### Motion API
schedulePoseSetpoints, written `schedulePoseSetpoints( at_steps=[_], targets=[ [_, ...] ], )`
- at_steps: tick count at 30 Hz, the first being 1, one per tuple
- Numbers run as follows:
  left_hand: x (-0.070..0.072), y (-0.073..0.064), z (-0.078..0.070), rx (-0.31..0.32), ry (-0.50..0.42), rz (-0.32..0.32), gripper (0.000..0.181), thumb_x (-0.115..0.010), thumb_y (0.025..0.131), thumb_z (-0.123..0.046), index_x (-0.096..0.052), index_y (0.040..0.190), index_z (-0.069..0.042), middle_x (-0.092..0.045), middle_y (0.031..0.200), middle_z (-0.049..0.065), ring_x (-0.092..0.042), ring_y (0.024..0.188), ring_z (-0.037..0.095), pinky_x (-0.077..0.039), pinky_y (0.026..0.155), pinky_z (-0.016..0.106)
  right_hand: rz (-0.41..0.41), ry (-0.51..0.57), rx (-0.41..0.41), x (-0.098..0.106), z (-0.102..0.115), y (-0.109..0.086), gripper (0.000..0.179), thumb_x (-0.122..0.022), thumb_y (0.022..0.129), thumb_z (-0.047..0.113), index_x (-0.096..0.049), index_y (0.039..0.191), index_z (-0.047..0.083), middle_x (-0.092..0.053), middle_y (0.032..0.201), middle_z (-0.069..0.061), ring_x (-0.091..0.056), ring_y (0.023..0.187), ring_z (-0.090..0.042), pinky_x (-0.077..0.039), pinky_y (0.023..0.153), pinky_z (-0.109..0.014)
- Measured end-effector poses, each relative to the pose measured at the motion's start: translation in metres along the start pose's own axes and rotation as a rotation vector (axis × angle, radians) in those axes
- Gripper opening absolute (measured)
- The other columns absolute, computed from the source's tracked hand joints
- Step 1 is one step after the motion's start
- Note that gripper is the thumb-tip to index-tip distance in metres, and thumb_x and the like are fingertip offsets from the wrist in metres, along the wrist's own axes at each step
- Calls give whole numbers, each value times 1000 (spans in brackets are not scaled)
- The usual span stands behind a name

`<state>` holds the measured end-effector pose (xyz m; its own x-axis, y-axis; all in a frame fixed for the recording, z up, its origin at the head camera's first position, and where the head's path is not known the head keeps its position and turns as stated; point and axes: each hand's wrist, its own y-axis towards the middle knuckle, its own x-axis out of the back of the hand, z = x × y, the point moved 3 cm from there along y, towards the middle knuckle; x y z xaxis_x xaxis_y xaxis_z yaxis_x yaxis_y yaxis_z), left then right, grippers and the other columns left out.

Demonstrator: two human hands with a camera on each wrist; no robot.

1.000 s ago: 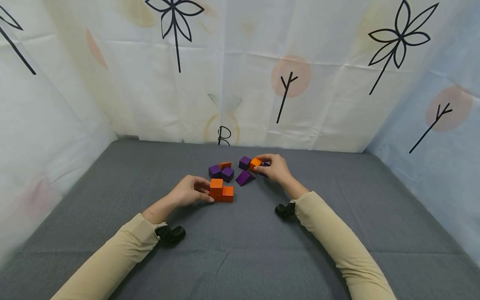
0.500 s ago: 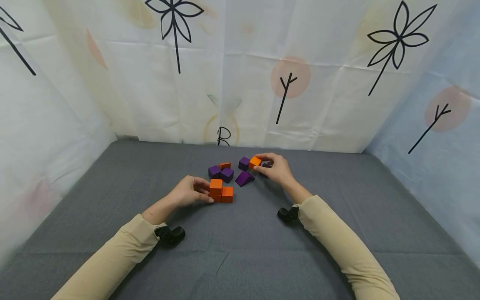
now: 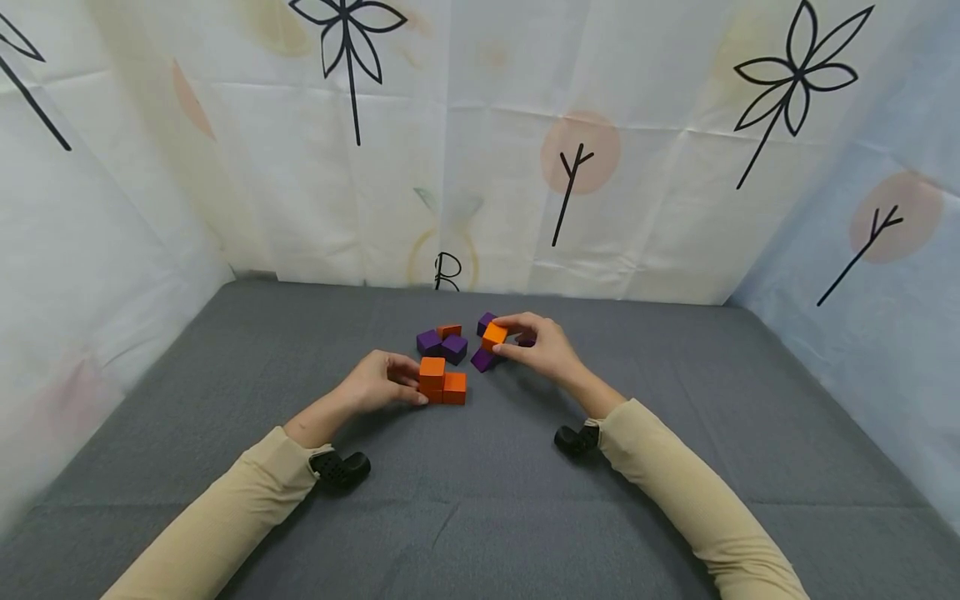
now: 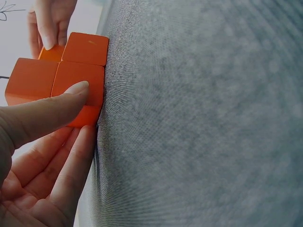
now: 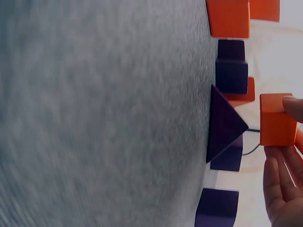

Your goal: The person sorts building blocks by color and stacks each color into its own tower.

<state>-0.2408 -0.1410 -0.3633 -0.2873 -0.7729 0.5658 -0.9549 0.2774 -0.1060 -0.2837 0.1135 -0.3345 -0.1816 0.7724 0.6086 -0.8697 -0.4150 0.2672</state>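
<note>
Orange cubes stand on the grey cloth at the middle: one cube [image 3: 432, 371] sits on a lower one, with another cube [image 3: 454, 388] beside it. My left hand [image 3: 378, 383] holds the stack from the left. In the left wrist view its thumb lies across the lower cube [image 4: 78, 80], with the fingers at the far side. My right hand [image 3: 543, 346] pinches a separate orange cube [image 3: 493, 337] between thumb and fingers. The right wrist view shows that held cube [image 5: 278, 120] raised off the cloth. Below it lies a purple triangular block [image 3: 483, 360], partly hidden by the hand.
Two purple cubes [image 3: 453, 348] and an orange wedge-like block [image 3: 449, 331] lie behind the stack. Another purple cube [image 3: 486, 323] stands behind the right hand. One more purple block [image 3: 527, 340] shows partly between its fingers. A patterned curtain [image 3: 495, 167] closes off the back.
My right hand has lifted the orange cube from among the purple blocks and moved it left and toward me. The left hand and its stack have stayed in place.
</note>
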Motion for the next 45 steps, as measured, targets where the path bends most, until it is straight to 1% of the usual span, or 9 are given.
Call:
schedulePoseSetpoints(
  at_steps=[5,10,13,17,21,27,31,35,45],
  targets=[
    [1,1,0,0,-2,1,37,-79,78,-10,-67,112,0,-70,104,11,-63,91,16,-52,78,32,43,26,54,-5,8,-2,41,-73,85,12,-63,123,1,-63,119,-18,-61,105,-33,-49,91,-47],
    [1,1,1,2,-19,7,37,-79,78,-9,-67,112,0,-70,103,11,-64,90,16,-52,78,31,91,30,104,-12,12,-3,41,-73,84,10,-63,123,3,-64,117,-15,-61,105,-30,-50,89,-44],
    [1,1,1,2,-17,8,37,-79,78,-9,-67,112,0,-70,103,11,-64,90,16,-52,77,31,122,18,115,-16,14,-5,40,-73,85,11,-64,123,4,-65,115,-13,-62,101,-28,-51,88,-44],
    [1,1,1,1,-11,13,38,-79,78,-10,-67,113,0,-70,103,10,-63,90,15,-52,77,31,163,0,106,-20,18,-7,40,-73,85,15,-64,123,6,-65,116,-12,-62,98,-26,-50,88,-46],
    [1,0,1,4,-13,16,37,-78,79,-10,-67,113,0,-70,103,10,-63,90,16,-52,79,31,192,-6,113,-23,22,-9,40,-74,85,17,-65,122,6,-65,119,-11,-63,99,-26,-50,90,-45],
    [1,0,1,10,-9,13,38,-78,79,-10,-67,114,0,-70,102,10,-63,89,16,-53,81,33,235,9,127,-29,25,-10,40,-73,85,14,-64,122,5,-66,119,-12,-64,100,-29,-51,90,-45],
    [1,0,1,8,-9,10,38,-78,79,-10,-66,114,0,-70,102,11,-63,89,16,-53,82,33,254,28,134,-32,27,-10,39,-73,85,14,-64,122,4,-65,120,-13,-64,99,-31,-51,89,-45],
    [1,1,1,2,-8,9,39,-79,79,-11,-66,114,0,-70,102,11,-63,89,16,-53,80,33,266,45,160,-34,27,-10,38,-72,86,13,-64,122,3,-65,119,-15,-65,98,-31,-52,88,-42],
    [2,1,2,4,0,8,38,-79,79,-12,-67,114,-1,-70,103,10,-64,91,16,-53,81,34,273,52,182,-38,27,-9,38,-71,86,11,-63,122,1,-65,119,-16,-64,100,-31,-53,88,-42]
  ],
)
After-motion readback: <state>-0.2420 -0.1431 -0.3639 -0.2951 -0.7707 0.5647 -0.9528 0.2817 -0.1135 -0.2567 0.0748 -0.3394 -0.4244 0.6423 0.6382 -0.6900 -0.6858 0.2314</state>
